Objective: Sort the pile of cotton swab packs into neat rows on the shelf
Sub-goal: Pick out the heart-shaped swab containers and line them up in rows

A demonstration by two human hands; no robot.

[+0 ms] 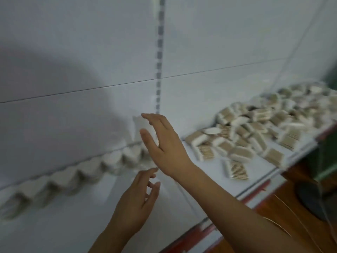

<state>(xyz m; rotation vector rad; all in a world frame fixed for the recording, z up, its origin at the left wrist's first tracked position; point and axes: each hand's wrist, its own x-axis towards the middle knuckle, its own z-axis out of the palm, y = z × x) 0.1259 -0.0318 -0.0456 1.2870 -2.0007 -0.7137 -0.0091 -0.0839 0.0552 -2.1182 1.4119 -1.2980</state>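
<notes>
Head view, heavy motion blur. White shelf (182, 207) with a red front edge runs from lower left to upper right. Along the back panel (73, 52) a row of cotton swab packs (73, 179) stands on edge, packs touching, ending near the slotted upright (159, 52). The loose pile of packs (255, 132) lies well to the right, jumbled, some flat, some tilted, a few strays near the shelf's front lip.

Right hand (162, 143) is raised at the row's right end, fingers straight and spread, thumb apart from them. A pale pack-like shape (140, 126) sits just behind the fingers against the panel; blur hides whether the fingertips touch it, but no curl round it is visible, so it reads as not gripping. Left hand (138, 201) hovers lower, in front of the row, fingers loosely curled and apart, holding nothing.

Judged step: seating or releasing a pack at the end of the row, early in the task since most packs remain piled.

To do it well: set the pack upright, same face forward as its neighbours, pushed flush to the last pack and back against the panel. Use the left hand to brace the row end so it doesn't domino. Then take from the pile's near edge first, strays included, to avoid knocking packs off the front lip.
</notes>
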